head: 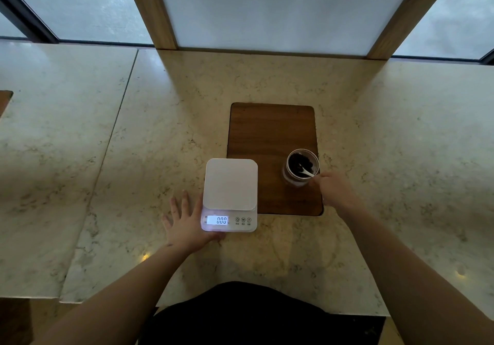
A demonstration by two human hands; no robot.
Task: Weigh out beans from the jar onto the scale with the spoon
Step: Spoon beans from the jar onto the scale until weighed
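Observation:
A white digital scale (230,184) sits on the marble counter, its lit display reading 0.00 and its platform bare. To its right an open glass jar (301,168) holds dark beans. A white spoon (307,172) dips into the jar, its bowl among the beans. My right hand (334,188) grips the spoon's handle at the jar's near right rim. My left hand (187,223) lies flat on the counter, fingers spread, touching the scale's left front corner.
The jar stands on a brown wooden board (270,133) set in the marble counter (133,144). A white panel with wooden frame posts (152,10) rises at the back. The counter's near edge is close to my body.

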